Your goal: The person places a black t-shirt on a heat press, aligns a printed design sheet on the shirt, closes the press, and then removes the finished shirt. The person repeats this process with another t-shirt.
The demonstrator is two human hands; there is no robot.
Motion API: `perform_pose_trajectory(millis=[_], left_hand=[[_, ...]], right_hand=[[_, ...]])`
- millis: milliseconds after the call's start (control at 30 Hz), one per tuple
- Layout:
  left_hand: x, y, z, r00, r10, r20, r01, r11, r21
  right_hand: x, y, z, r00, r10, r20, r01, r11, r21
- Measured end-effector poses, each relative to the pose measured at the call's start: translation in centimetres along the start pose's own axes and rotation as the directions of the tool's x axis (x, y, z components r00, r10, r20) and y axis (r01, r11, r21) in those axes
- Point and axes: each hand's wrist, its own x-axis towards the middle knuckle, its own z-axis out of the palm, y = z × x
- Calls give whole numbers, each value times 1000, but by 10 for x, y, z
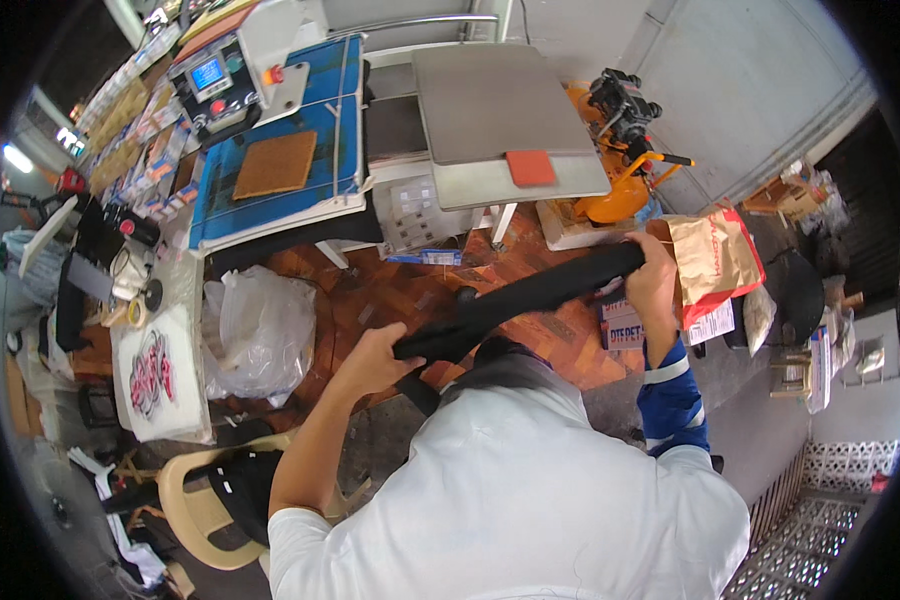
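Observation:
I hold a length of black fabric (520,305) stretched diagonally between my hands, low in front of my body. My left hand (370,360) is closed on its near left end, where part of the cloth hangs down. My right hand (648,270) grips the far right end, beside a brown paper bag with red edges (720,260). Below that bag are printed boxes (625,340). The wood-patterned floor (580,375) shows beneath the fabric.
Ahead stand a blue-bed machine (340,150) with a tan pad, a grey press plate (495,100) with an orange pad, and an orange compressor (610,205). At left are a cluttered table with a printed sheet (155,380), a white plastic bag (260,330) and a beige chair (195,505).

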Motion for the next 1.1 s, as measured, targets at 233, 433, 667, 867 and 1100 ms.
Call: perform_pose_trajectory(millis=[233,433,667,867,1100], left_hand=[[58,41,-57,966,116,-233,-93,990,110],[129,86,-126,754,318,-575,-361,932,42],[298,135,-252,463,161,-872,47,978,206],[515,70,-308,511,128,-850,546,716,436],[654,-45,-270,442,-741,-505,292,651,-700]], right_hand=[[61,105,-1,993,108,-51,-104,992,66],[172,154,-18,963,252,91,-255,755,604],[406,131,-8,992,50,117,-47,999,-22],[566,166,140,971,59,232,52,893,-447],[606,277,338,573,631,524,-716,696,-54]])
